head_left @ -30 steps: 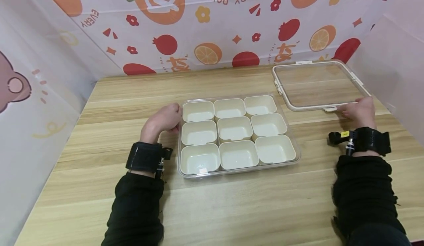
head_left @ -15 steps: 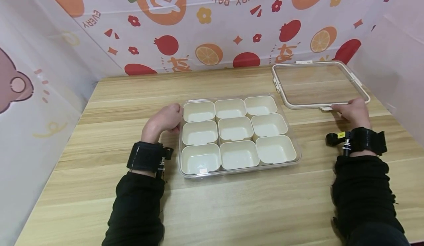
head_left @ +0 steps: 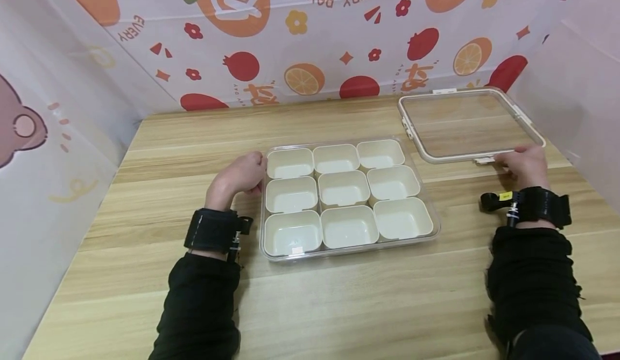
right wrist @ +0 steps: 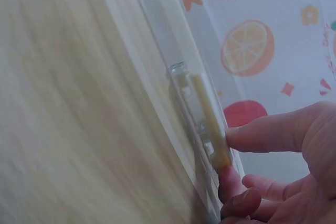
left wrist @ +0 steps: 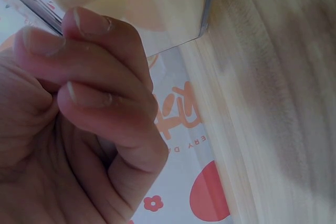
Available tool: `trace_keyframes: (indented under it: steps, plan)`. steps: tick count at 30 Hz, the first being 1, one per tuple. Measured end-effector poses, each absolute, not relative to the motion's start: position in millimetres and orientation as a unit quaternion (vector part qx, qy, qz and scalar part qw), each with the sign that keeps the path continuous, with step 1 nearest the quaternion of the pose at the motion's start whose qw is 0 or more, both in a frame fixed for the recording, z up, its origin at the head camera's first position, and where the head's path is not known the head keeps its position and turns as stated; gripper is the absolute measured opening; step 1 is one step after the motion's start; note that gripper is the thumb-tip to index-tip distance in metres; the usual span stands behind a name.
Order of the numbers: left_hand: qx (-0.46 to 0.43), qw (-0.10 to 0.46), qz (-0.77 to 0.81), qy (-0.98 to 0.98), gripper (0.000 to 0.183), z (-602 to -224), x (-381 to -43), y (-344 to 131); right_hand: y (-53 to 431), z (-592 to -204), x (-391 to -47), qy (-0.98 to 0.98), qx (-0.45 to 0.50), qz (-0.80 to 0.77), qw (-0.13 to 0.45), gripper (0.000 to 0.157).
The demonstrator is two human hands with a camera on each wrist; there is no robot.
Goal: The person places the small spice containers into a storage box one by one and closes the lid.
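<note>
A clear plastic storage box (head_left: 351, 248) stands mid-table in the head view, holding several cream compartment cups (head_left: 344, 186) with nothing in them. My left hand (head_left: 241, 174) grips the box's left side near the back corner. In the left wrist view its fingers (left wrist: 113, 106) are curled against the clear wall, and the thumb is hidden. At the back right lies a transparent lid (head_left: 470, 123) with a pale frame and clips. My right hand (head_left: 525, 163) pinches the lid's front edge near its right corner, thumb above and fingers below, beside a clip (right wrist: 202, 121).
The wooden table (head_left: 339, 306) runs up to a fruit-print curtain (head_left: 310, 37) at the back. White sheeting (head_left: 581, 80) closes off the right side, and a printed sheet (head_left: 58, 96) the left. The lid's left edge sits close to the box's back right corner.
My right hand and the lid's front right corner shifted slightly left, then back right. The left hand and the box have stayed in place.
</note>
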State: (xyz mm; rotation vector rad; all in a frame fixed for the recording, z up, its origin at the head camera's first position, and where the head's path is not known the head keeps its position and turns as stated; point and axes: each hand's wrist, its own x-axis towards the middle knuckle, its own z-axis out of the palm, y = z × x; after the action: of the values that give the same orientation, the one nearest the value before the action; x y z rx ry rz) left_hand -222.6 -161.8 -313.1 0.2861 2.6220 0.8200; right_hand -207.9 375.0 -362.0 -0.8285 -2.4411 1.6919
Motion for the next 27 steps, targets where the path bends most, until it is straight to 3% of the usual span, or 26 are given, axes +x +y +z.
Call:
trace_keyframes:
  steps: [1,4,8,11,15,20,27]
  plan:
    - [0.102,0.188,0.292,0.932,0.031,-312.7,-222.3,-162.1,375.8,-361.1,-206.4,-0.769,-0.273,0.577,0.031,0.006]
    - [0.101,0.186,0.292,0.933,0.032,-312.5,-222.3,-162.7,378.2,-358.8,-204.0,-0.720,-0.289,0.630,0.026,0.026]
    - [0.103,0.184,0.292,0.933,0.032,-312.8,-222.7,-162.3,378.3,-358.5,-204.7,-0.746,-0.300,0.594,0.022,0.014]
    - [0.105,0.182,0.292,0.933,0.032,-313.3,-223.0,-162.2,378.0,-359.7,-206.2,-0.770,-0.305,0.561,0.022,0.025]
    - [0.103,0.183,0.295,0.932,0.031,-313.7,-222.8,-162.6,379.8,-361.0,-208.5,-0.746,-0.309,0.590,0.027,0.018]
    - [0.100,0.183,0.300,0.931,0.031,-313.6,-222.4,-163.2,380.8,-360.9,-211.3,-0.740,-0.301,0.600,0.052,0.031]
    - [0.103,0.182,0.296,0.932,0.032,-313.0,-222.3,-161.6,381.2,-361.4,-209.2,-0.735,-0.333,0.589,0.052,0.014]
